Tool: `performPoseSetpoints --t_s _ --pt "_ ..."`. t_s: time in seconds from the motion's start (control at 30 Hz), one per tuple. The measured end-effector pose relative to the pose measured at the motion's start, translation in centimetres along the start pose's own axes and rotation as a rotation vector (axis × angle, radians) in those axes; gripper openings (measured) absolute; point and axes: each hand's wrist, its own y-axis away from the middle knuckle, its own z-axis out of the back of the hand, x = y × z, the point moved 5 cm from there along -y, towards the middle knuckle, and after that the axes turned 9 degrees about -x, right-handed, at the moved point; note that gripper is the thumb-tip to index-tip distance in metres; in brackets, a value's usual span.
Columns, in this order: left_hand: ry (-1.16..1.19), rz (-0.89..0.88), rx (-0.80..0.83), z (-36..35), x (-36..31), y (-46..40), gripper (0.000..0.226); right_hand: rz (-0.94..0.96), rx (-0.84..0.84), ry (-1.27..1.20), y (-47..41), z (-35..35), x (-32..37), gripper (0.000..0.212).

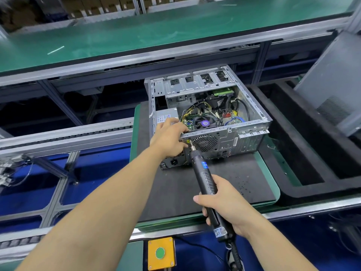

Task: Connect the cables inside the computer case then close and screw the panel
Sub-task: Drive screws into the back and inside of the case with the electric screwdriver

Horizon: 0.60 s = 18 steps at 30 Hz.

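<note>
On the dark surface [175,184] sits the open computer case [211,114], likely heavy, rigid and sharp-edged, its rear rim gripped by the left hand [170,137] while the right hand [224,204] wraps an electric screwdriver [207,178].

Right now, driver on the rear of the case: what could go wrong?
1. The electric screwdriver meets the computer case at a slant, so the bit may slip.
2. The left hand grips right beside the tip; a slip could catch its fingers.
3. The case is open, so loose cables could be pinched at closing.
</note>
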Motion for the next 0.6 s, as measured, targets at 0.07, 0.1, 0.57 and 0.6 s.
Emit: performPoseSetpoints --t_s 0.07,0.1,0.57,0.6 --pt "0.004 0.013 -0.011 0.2 -0.1 0.2 0.046 0.002 -0.002 -0.002 -0.1 -0.1 0.0 0.039" --pt "0.001 0.019 -0.018 0.3 -0.2 0.2 0.046 0.005 -0.004 -0.003 -0.2 -0.2 0.0 0.037" --pt "-0.044 0.02 -0.016 0.2 -0.5 0.4 0.05 0.013 -0.007 0.149 0.2 1.2 0.6 0.025" --pt "-0.066 -0.007 -0.017 0.4 -0.5 0.5 0.05 0.022 -0.016 0.205 0.4 1.8 0.0 0.025"
